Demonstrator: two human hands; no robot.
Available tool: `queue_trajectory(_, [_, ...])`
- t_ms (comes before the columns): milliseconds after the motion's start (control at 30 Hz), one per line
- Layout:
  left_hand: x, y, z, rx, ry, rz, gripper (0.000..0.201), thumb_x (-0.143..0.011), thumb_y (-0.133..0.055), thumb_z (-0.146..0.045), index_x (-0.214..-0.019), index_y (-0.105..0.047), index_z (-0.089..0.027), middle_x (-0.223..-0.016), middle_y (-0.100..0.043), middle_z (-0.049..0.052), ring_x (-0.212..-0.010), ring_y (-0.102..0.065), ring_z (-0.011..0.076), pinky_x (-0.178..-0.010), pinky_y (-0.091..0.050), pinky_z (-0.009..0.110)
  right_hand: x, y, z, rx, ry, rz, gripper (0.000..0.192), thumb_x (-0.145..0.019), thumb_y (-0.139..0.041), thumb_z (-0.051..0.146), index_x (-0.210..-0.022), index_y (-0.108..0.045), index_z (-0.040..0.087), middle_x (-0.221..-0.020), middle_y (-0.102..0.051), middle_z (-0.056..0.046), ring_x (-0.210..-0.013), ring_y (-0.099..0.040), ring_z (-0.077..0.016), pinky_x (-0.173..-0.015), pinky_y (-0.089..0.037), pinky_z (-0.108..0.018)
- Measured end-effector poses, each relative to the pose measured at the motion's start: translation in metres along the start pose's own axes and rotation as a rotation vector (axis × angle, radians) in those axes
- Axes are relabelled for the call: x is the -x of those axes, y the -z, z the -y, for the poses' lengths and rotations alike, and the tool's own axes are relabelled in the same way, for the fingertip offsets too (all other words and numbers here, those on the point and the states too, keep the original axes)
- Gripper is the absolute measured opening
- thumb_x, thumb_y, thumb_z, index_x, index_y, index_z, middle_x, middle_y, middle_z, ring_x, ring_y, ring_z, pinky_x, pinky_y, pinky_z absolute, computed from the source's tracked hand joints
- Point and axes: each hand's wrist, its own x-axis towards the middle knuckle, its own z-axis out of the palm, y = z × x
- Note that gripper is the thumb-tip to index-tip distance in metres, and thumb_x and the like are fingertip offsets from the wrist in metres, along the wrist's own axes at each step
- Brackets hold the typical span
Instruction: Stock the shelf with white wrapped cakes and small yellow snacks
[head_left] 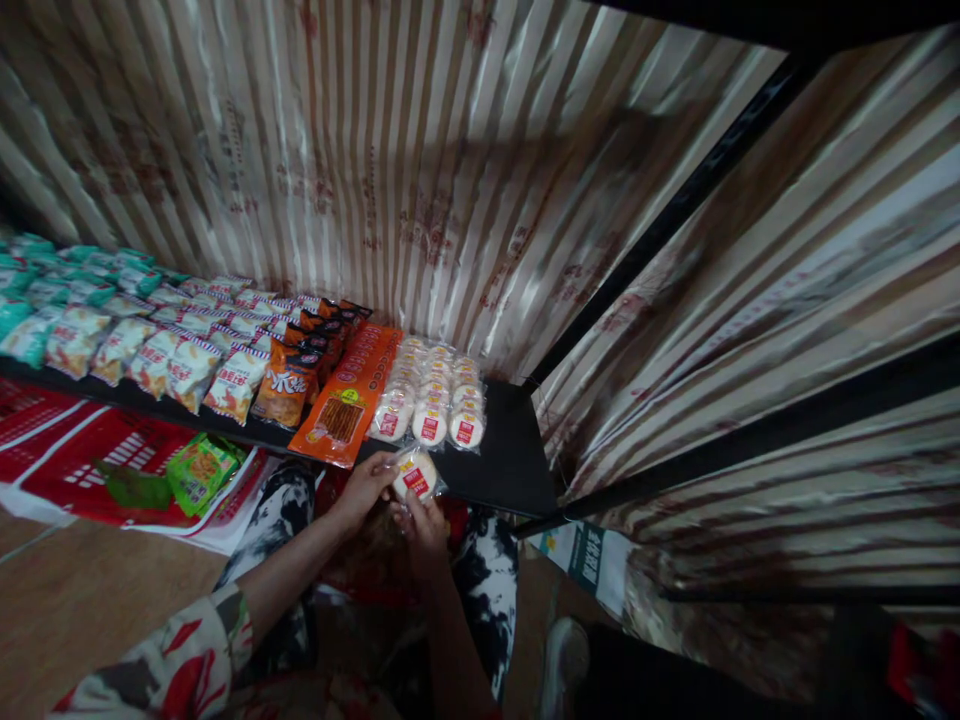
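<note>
Just in front of the black shelf's edge, I hold a clear-wrapped round white cake (414, 474) with a red and yellow label. My left hand (366, 492) pinches its wrapper at the left side, fingers closed. From below, my right hand (424, 532) grips the lower edge with thumb and fingers. Matching wrapped cakes (430, 424) lie in three overlapping rows on the shelf beyond my hands. Left of those rows lies a long orange snack packet (343, 408) with brown sticks pictured on it.
Orange-brown bags (285, 384), white snack bags (235, 384) and teal bags (28, 334) fill the left part of the black shelf (501, 458). A green packet (201, 472) rests on a red bag (90, 450) below. Black frame bars (660, 230) and striped sheeting (420, 150) stand behind and right.
</note>
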Motion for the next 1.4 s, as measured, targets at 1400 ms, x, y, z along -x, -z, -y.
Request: queue_trajectory(1400, [-0.034, -0.042, -0.001, -0.711, -0.115, -0.051, 0.010, -0.079, -0.052, -0.018, -0.086, -0.058, -0.015, -0.075, -0.059, 0.000, -0.069, -0.054, 0.0110, -0.066, -0.043, 0.021, -0.025, 0.050, 0.075, 0.617, 0.220, 0.015, 0.028, -0.071, -0.063, 0.046, -0.084, -0.062, 0.021, -0.072, -0.068, 0.000, -0.067, -0.063, -0.0163, -0.065, -0.050, -0.026])
